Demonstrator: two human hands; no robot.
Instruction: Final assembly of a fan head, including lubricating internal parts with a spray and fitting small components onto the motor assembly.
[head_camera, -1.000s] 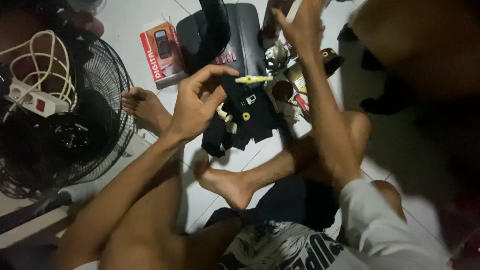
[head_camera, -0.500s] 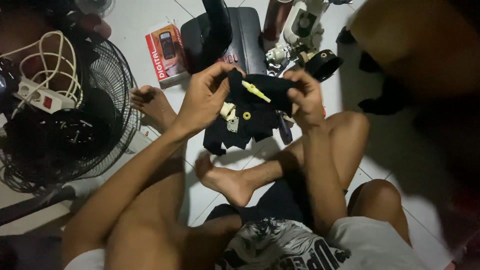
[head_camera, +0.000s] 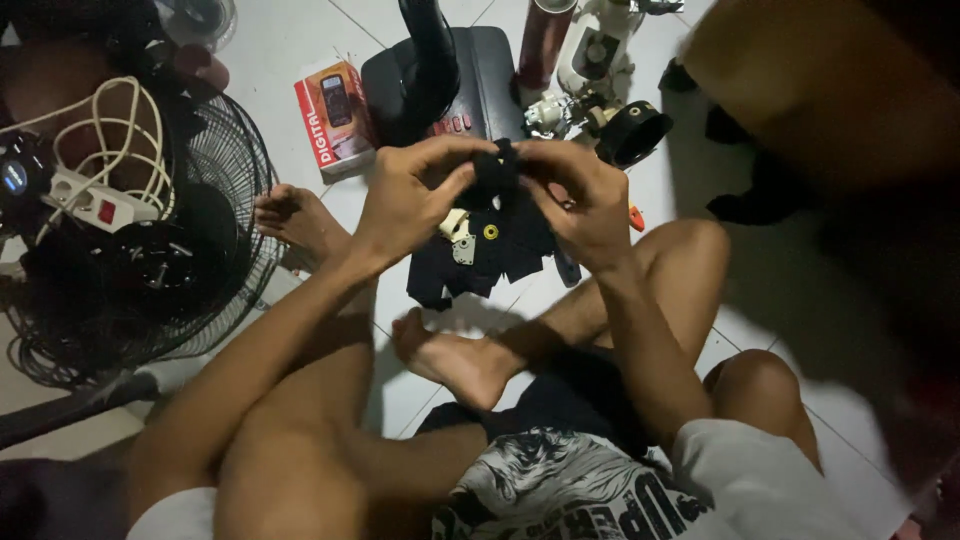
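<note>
A person seen from above, wearing a white short-sleeved T-shirt (head_camera: 600, 490) with a grey and black printed graphic across the chest. Below the shirt are dark shorts (head_camera: 560, 400). Beyond the sleeves both arms are bare, and the left hand (head_camera: 410, 200) and right hand (head_camera: 585, 200) wear no gloves, rings or watch. The legs and feet are bare too.

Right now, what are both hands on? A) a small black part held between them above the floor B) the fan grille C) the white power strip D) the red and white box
A: the left hand and right hand meet on a small black part pinched between their fingers, while the red and white box, fan grille and white power strip lie untouched off to the left.
</note>
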